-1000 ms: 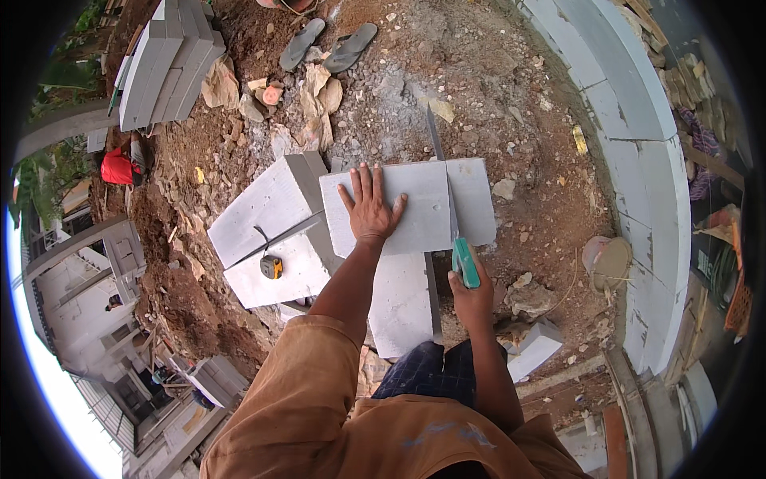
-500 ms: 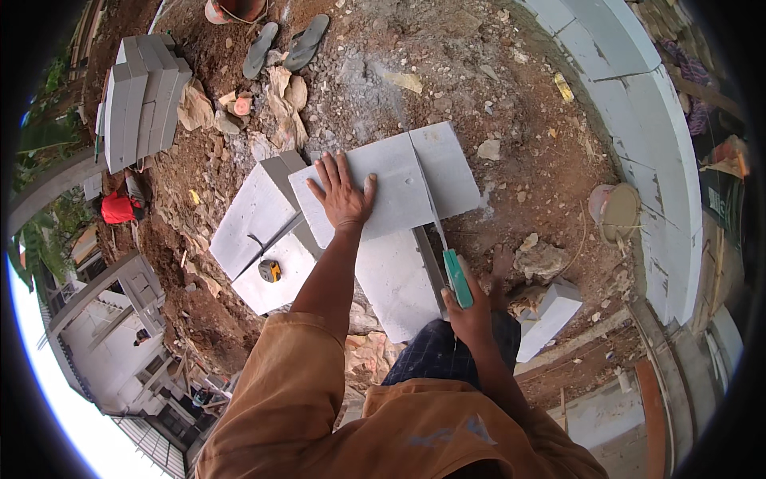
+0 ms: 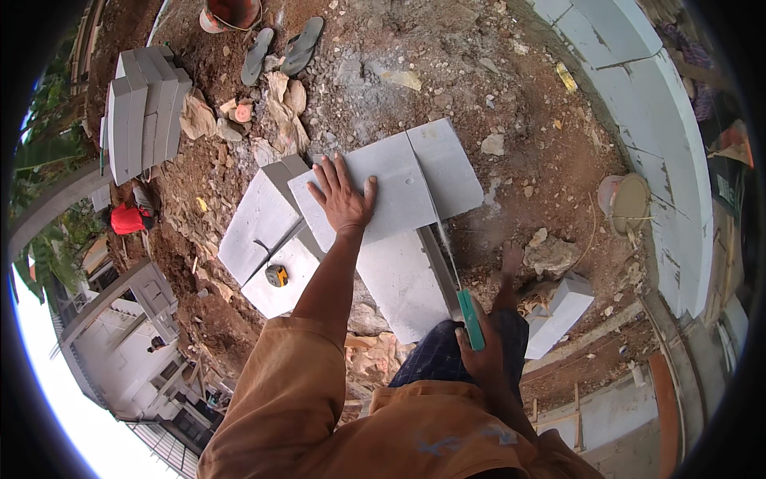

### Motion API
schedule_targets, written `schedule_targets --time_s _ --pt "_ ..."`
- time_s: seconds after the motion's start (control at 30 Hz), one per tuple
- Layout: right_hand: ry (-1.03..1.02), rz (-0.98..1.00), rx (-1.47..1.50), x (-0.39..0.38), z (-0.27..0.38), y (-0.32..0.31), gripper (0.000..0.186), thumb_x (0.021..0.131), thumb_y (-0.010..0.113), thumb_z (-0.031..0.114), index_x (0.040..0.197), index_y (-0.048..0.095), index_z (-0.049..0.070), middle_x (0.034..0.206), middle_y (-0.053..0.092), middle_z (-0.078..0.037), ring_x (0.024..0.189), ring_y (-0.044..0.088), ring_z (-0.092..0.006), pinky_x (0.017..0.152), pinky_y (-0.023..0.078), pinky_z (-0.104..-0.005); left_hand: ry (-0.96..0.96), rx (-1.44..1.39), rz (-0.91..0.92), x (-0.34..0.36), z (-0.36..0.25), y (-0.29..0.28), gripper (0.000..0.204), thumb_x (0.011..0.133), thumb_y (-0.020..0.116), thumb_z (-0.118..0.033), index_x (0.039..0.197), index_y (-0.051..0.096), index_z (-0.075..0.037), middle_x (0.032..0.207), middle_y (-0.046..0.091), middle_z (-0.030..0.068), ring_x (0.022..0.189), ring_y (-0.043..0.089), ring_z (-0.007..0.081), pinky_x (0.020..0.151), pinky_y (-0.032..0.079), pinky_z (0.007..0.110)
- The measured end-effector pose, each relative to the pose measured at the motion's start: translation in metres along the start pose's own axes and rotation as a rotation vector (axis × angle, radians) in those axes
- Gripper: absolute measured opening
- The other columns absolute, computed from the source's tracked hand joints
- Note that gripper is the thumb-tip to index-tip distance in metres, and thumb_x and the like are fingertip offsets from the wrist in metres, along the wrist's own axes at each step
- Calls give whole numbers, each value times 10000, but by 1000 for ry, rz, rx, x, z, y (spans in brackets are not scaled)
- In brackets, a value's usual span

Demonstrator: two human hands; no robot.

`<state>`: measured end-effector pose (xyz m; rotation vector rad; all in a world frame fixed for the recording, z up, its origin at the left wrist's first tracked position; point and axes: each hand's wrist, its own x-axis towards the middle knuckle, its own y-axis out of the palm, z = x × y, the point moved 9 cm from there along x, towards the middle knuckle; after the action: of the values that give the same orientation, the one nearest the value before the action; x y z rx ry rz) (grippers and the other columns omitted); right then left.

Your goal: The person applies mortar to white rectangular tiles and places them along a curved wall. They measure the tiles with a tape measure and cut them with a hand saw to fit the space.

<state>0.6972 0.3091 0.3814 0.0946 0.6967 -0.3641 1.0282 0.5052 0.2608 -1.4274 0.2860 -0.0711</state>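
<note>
My left hand (image 3: 343, 198) lies flat with fingers spread on a pale grey lightweight block (image 3: 389, 182). That block rests across other blocks (image 3: 403, 281). In my right hand (image 3: 483, 353) is the green handle of a handsaw (image 3: 471, 321). Its thin blade reaches up into a straight cut that crosses the block, with a shorter section (image 3: 448, 169) on the cut's right. I cannot tell how deep the cut runs. A yellow and black tape measure (image 3: 277, 276) sits on a block left of my left forearm, beside a dark strap-like piece (image 3: 262, 245).
Rubbly soil surrounds the blocks. Stacked blocks (image 3: 148, 112) stand at the far left, near a pair of sandals (image 3: 302, 48) and a bucket (image 3: 231, 14). A low block wall (image 3: 662, 136) curves along the right, with a mortar bucket (image 3: 630, 201) beside it. Another block (image 3: 562, 315) lies right of my leg.
My right hand has drawn the saw back toward me and slightly right, so more blade shows below the block. My left hand stays in place on the block.
</note>
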Motion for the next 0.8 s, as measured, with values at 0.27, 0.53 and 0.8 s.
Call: schedule_targets --time_s 0.27,0.53,0.8 --pt "1 -15 -152 146 30 40 625 921 678 65 1511 479 112 1308 633 -277 1232 615 -424 987 533 -394 40 -11 -37 21 -8 -6 924 929 506 -637 1598 284 -40 1678 211 201 1577 90 380 1239 11 618" --pt "-93 -51 -158 25 5 5 654 904 686 35 1517 470 103 1295 653 -266 1208 649 -392 970 541 -419 24 -25 -18 12 -8 -5 919 933 495 -640 1604 277 -52 1679 213 199 1576 84 389 1238 -5 620" --pt "-151 -7 -159 -3 12 -5 648 922 681 68 1526 448 99 1265 664 -271 1164 669 -399 964 547 -431 26 -45 -37 13 -9 -8 923 931 503 -644 1602 282 -50 1683 202 196 1576 92 389 1239 3 618"
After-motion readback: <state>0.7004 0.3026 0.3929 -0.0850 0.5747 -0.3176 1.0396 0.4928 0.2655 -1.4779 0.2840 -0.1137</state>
